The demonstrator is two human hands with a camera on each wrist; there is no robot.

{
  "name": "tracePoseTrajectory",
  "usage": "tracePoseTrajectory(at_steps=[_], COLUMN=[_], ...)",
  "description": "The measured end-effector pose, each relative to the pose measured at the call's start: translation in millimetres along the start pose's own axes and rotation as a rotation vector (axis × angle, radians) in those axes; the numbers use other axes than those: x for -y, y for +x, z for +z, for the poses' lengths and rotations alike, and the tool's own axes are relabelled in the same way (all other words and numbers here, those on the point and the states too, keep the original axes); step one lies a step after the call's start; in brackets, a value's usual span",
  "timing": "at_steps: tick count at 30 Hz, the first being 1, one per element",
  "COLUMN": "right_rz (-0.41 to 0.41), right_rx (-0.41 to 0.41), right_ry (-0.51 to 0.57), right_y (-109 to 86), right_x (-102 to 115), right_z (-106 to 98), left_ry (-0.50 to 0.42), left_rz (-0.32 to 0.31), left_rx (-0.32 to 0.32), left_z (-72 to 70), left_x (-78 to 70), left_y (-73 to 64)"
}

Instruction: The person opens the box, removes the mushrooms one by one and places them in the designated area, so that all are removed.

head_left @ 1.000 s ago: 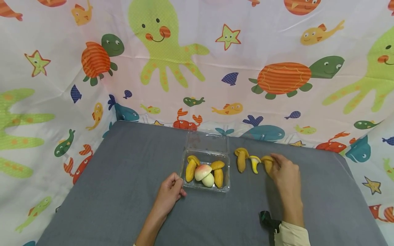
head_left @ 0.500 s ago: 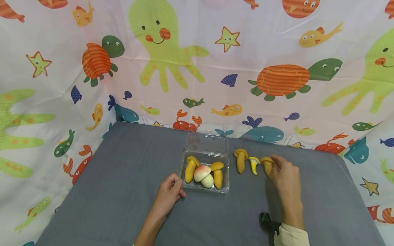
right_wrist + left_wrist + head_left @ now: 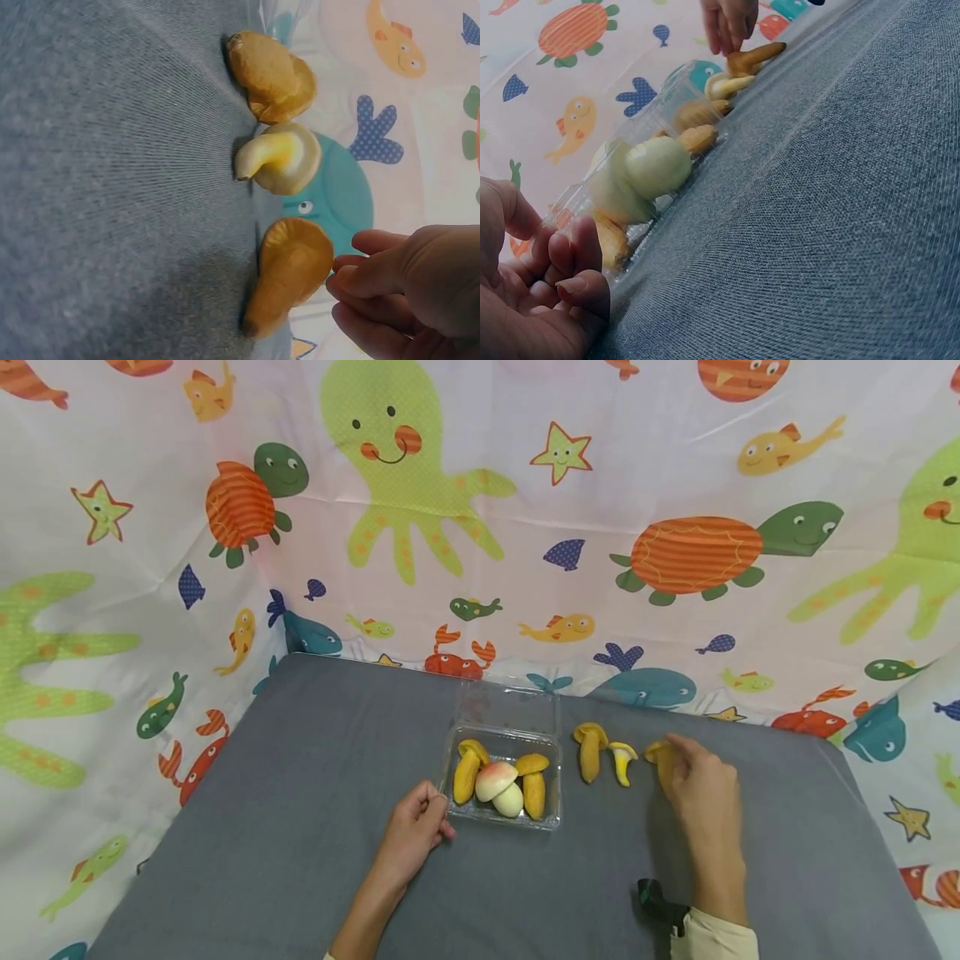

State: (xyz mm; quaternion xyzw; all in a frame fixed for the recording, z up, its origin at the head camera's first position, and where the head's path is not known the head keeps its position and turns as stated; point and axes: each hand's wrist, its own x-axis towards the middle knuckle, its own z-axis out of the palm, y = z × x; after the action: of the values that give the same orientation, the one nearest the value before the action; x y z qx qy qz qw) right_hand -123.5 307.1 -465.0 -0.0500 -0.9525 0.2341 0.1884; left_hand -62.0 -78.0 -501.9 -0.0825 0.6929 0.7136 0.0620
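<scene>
My left hand (image 3: 411,831) pinches the near left corner of a clear plastic clamshell box (image 3: 504,823). Inside lie two brown toy mushrooms, one at the left (image 3: 466,774) and one at the right (image 3: 534,789), with a fat cream toy mushroom with a pink-tinged cap (image 3: 501,787) between them. My right hand (image 3: 705,793) has its fingertips at the cap edge of another brown toy mushroom (image 3: 289,274), pinching it as it lies on the cloth. Left of it lie a small yellow toy mushroom (image 3: 281,157) and a brown one (image 3: 271,75). The right hand partly hides its mushroom in the head view.
The box's clear lid (image 3: 510,706) is folded back toward the rear edge. A grey cloth (image 3: 315,793) covers the table. Behind and at both sides hangs a curtain (image 3: 480,527) printed with sea animals. A black strap device (image 3: 656,902) sits at my right wrist.
My right hand and the brown mushroom at its fingertips have shifted slightly right, widening the gap to the small yellow one. The left hand and box stay in place.
</scene>
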Motion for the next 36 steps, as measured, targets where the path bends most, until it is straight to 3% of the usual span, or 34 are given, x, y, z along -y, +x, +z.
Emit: tracePoseTrajectory(at_steps=[10, 17, 22, 27, 36], right_rz=[0.022, -0.016, -0.103, -0.189, -0.356], right_rx=[-0.003, -0.024, -0.031, 0.020, 0.059], right_ry=[-0.008, 0.044, 0.118, 0.180, 0.166], right_y=[-0.7, -0.4, -2.5, -7.8, -13.3], right_x=[7.9, 30.7, 51.5, 67.7, 90.0], right_z=[-9.2, -17.9, -23.8, -25.8, -14.2], left_ry=[-0.005, 0.016, -0.002, -0.005, -0.001], left_rz=[0.005, 0.013, 0.017, 0.017, 0.019], left_rx=[0.005, 0.016, 0.009, 0.008, 0.004], left_z=[-1.1, -1.5, -1.3, -1.2, 1.2], left_x=[1.9, 2.2, 1.7, 0.8, -2.3], left_y=[-0.6, 0.6, 0.6, 0.3, 0.6])
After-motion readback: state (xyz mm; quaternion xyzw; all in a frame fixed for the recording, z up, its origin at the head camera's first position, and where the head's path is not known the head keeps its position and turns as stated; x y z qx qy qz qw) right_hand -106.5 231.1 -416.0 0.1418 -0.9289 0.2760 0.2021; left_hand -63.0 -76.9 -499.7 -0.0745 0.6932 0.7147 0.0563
